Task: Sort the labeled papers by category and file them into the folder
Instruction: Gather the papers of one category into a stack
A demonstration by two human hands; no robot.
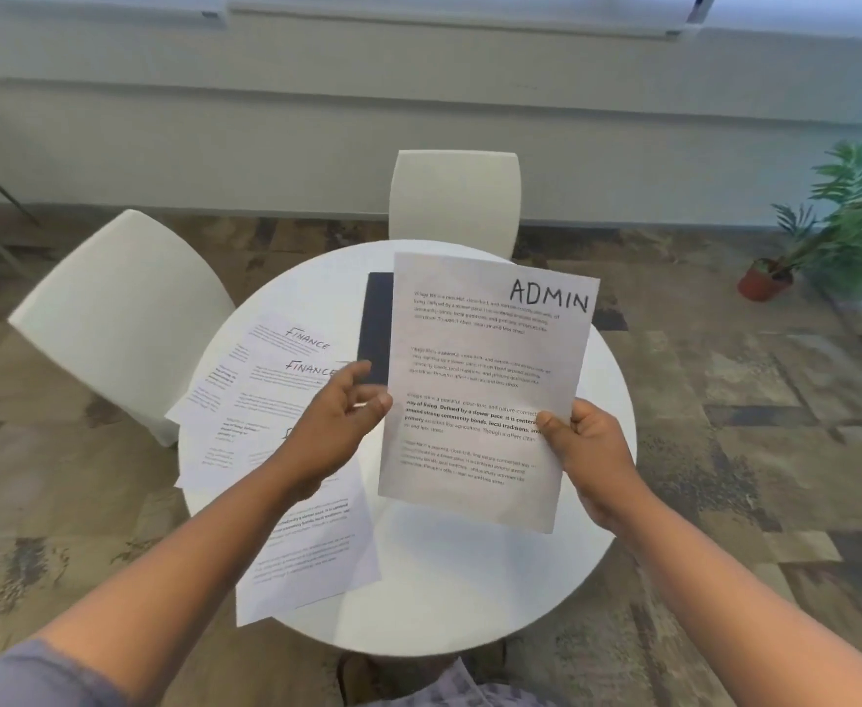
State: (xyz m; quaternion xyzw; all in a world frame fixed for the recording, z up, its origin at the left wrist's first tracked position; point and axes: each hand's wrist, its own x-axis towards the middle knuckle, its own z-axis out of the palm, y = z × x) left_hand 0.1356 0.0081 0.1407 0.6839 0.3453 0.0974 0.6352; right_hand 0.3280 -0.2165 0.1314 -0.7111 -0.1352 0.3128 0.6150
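Note:
A printed sheet marked ADMIN [485,380] is held upright above the round white table [469,594]. My right hand [592,451] grips its lower right edge, thumb on the front. My left hand [337,426] touches its left edge with thumb and forefinger, fingers loosely spread; whether it pinches the sheet is unclear. A dark navy folder [377,329] lies on the table behind the sheet, mostly hidden by it. Left on the table lie overlapping sheets, two marked FINANCE [286,380]. Another printed sheet [306,553] lies under my left forearm and overhangs the table's front edge.
A white chair [122,308] stands at the table's left and another white chair [454,201] at the far side. A potted plant [827,237] sits on the floor at the right. A low white wall runs along the back.

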